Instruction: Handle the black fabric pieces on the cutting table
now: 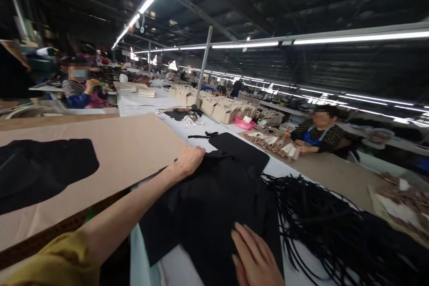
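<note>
A large piece of black fabric (214, 201) lies over the white table in front of me, its near left part hanging past the edge. My left hand (191, 160) is stretched forward and closed on the fabric's far edge. Resting on the fabric nearer to me, my right hand (256, 257) has its fingers extended, palm down. Beyond the cloth lies a flat black panel with rounded corners (239, 147), partly covered by it. A heap of thin black straps (311, 214) spreads to the right of the fabric.
On the left a tan-covered table (134, 143) carries another black cut piece (47, 165). Beige bags (214, 107) stand in a row farther back, near a pink basket (244, 123). One co-worker (321, 129) sits at the right, another (77, 85) at the far left.
</note>
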`<state>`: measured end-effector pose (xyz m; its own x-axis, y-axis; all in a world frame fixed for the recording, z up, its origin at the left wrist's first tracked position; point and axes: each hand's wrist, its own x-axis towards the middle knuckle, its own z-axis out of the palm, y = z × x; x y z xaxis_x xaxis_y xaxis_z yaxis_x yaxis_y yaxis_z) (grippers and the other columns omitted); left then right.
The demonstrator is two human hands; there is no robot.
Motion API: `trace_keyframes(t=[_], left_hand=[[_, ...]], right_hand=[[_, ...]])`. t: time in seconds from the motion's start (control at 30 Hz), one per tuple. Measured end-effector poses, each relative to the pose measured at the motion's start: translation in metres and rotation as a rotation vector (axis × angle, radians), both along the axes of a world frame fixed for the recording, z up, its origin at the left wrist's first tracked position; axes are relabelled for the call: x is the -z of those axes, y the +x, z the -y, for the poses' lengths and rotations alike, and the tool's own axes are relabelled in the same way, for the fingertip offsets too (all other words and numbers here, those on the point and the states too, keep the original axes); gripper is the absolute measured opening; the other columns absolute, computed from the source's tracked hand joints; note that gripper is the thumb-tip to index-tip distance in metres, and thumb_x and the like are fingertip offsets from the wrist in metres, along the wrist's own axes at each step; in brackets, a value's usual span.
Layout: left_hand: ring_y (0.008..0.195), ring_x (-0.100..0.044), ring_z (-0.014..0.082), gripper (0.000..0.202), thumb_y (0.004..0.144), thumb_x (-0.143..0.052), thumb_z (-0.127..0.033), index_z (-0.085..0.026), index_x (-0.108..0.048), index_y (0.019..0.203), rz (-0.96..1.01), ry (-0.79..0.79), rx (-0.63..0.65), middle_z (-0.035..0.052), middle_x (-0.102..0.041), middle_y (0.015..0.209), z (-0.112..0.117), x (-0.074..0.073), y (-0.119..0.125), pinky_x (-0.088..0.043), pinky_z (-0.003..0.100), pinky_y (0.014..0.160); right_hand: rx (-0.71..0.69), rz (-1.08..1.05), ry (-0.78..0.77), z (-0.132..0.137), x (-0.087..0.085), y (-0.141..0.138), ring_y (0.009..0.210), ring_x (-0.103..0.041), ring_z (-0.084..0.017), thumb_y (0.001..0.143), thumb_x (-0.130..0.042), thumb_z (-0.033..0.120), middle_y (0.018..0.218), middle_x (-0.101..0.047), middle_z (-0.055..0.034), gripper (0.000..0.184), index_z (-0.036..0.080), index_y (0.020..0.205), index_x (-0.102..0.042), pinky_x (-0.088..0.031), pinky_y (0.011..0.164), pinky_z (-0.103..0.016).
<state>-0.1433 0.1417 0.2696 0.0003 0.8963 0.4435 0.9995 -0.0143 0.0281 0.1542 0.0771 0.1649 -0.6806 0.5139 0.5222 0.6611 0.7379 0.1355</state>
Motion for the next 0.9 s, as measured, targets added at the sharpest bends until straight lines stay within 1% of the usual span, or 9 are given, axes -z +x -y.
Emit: trace_keyframes(t=[0.03,0.13,0.33,0.43,0.57,0.63,0.7,0.77,0.9], left_hand=[[0.081,-0.058,0.0187,0.018,0.09,-0.042,-0.021,-0.01,-0.057,0.088,-0.003,-0.006,0.002,0.008,-0.06,0.089,0.004,0.0,0.001,-0.045,0.031,0.07],[0.081,-0.06,0.0205,0.026,0.092,-0.04,-0.032,-0.013,-0.057,0.089,-0.016,-0.014,0.009,0.0077,-0.061,0.089,0.011,0.001,0.001,-0.042,0.029,0.067],[0.081,-0.061,0.0234,0.032,0.094,-0.034,-0.036,-0.016,-0.057,0.088,-0.009,0.028,-0.083,0.0063,-0.063,0.087,0.0,-0.005,-0.039,-0.042,0.03,0.065],[0.08,-0.06,0.0232,0.04,0.095,-0.025,-0.039,-0.015,-0.057,0.096,0.058,0.122,-0.307,0.0089,-0.062,0.085,0.0,-0.029,-0.079,-0.042,0.031,0.068],[0.081,-0.055,0.0251,0.068,0.094,0.003,-0.042,-0.01,-0.056,0.102,0.046,0.323,-0.535,0.0114,-0.054,0.08,0.021,-0.074,-0.103,-0.041,0.035,0.069],[0.075,-0.051,0.0218,0.068,0.094,0.004,-0.042,-0.012,-0.056,0.103,-0.006,0.389,-0.529,0.0084,-0.049,0.076,0.032,-0.089,-0.089,-0.039,0.033,0.068],[0.066,-0.042,0.0151,0.056,0.094,-0.013,-0.049,-0.019,-0.058,0.106,-0.033,0.385,-0.437,0.0026,-0.044,0.07,0.038,-0.092,-0.059,-0.034,0.028,0.065],[0.058,-0.036,0.0116,0.039,0.092,-0.03,-0.047,-0.026,-0.061,0.101,-0.001,0.413,-0.368,-0.0008,-0.045,0.065,0.039,-0.082,-0.02,-0.023,0.023,0.06],[0.054,-0.05,0.0162,0.03,0.094,-0.03,-0.038,-0.025,-0.056,0.097,-0.096,0.465,-0.06,-0.0034,-0.057,0.07,0.041,-0.047,0.056,-0.016,0.023,0.05]], right_hand=[[-0.089,0.082,0.0,-0.006,-0.005,-0.019,0.119,-0.045,-0.022,0.091,-0.042,0.028,0.133,-0.045,0.0004,0.038,0.023,0.127,-0.052,-0.043,0.096,-0.036],[0.043,0.039,-0.168,-0.027,-0.006,-0.075,0.127,-0.034,-0.025,0.088,-0.042,0.023,0.138,-0.038,0.0049,0.043,0.024,0.13,-0.049,-0.03,0.107,-0.047],[0.24,0.065,-0.421,-0.062,0.049,-0.113,0.13,-0.028,-0.033,0.083,-0.053,0.031,0.141,-0.036,-0.0015,0.049,0.025,0.132,-0.048,-0.024,0.105,-0.057],[0.258,0.021,-0.423,-0.068,0.067,-0.113,0.129,-0.029,-0.033,0.085,-0.05,0.035,0.14,-0.037,-0.0016,0.047,0.026,0.131,-0.048,-0.025,0.104,-0.056],[0.259,-0.013,-0.42,-0.077,0.065,-0.119,0.127,-0.03,-0.034,0.083,-0.055,0.035,0.139,-0.038,-0.0029,0.047,0.024,0.129,-0.05,-0.025,0.103,-0.057],[0.229,-0.04,-0.445,-0.083,0.057,-0.126,0.126,-0.031,-0.035,0.082,-0.059,0.035,0.138,-0.039,-0.0041,0.048,0.023,0.127,-0.051,-0.024,0.103,-0.057],[0.183,-0.079,-0.491,-0.087,0.045,-0.133,0.125,-0.033,-0.035,0.08,-0.063,0.035,0.136,-0.042,-0.0051,0.047,0.02,0.123,-0.053,-0.026,0.103,-0.055],[0.131,-0.118,-0.541,-0.086,0.03,-0.136,0.122,-0.038,-0.031,0.081,-0.063,0.036,0.134,-0.044,-0.004,0.04,0.019,0.117,-0.056,-0.031,0.103,-0.048],[0.094,-0.224,-0.504,-0.055,0.006,-0.113,0.121,-0.039,-0.017,0.085,-0.057,0.033,0.132,-0.045,0.0004,0.026,0.02,0.108,-0.057,-0.029,0.106,-0.03]])
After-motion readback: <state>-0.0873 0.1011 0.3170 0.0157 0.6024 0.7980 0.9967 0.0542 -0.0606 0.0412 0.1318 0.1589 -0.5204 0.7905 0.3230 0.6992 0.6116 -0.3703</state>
